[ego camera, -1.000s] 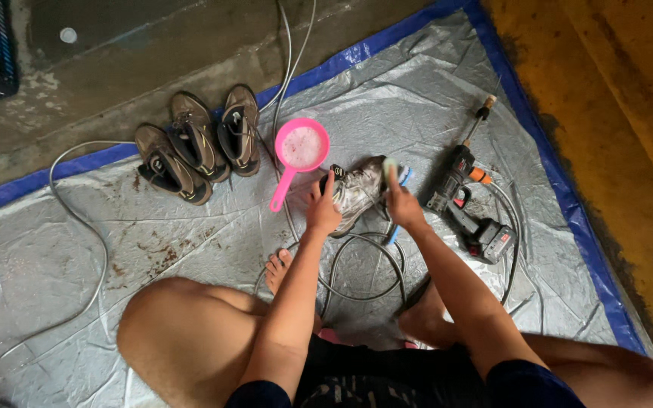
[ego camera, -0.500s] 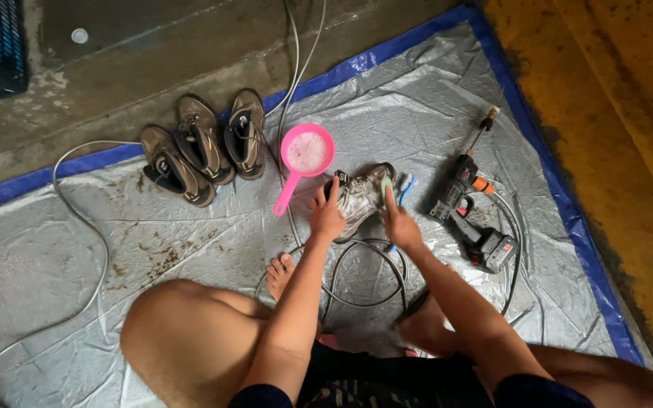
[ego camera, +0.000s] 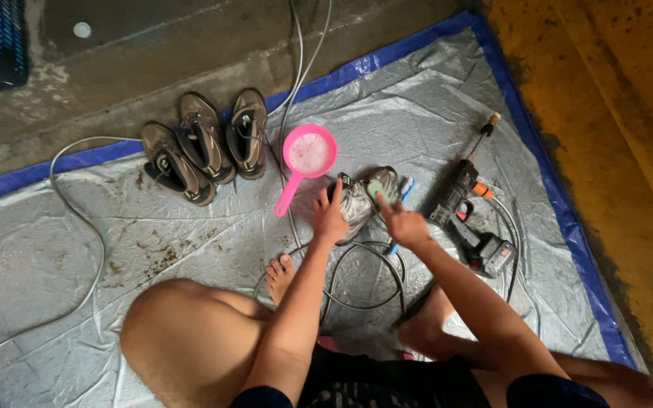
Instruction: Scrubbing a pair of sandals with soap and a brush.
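Observation:
I sit on a grey tarp [ego camera: 153, 249] with a muddy grey shoe [ego camera: 363, 202] in front of me. My left hand [ego camera: 331, 219] grips the shoe's near left side and holds it steady. My right hand [ego camera: 403, 225] is closed on a small brush [ego camera: 384, 193] with a blue handle and a greenish head. The brush head rests on the right side of the shoe. My bare foot [ego camera: 280, 273] lies just below the shoe.
Three brown shoes [ego camera: 204, 147] stand at the tarp's far edge. A pink ladle [ego camera: 307, 155] lies left of the held shoe. A black spray gun [ego camera: 468, 219] with a hose [ego camera: 364, 279] lies to the right. Concrete lies beyond, and yellow floor is on the right.
My right hand with the brush has drawn back along the shoe toward me. My left hand stays on the shoe. The view has shifted slightly.

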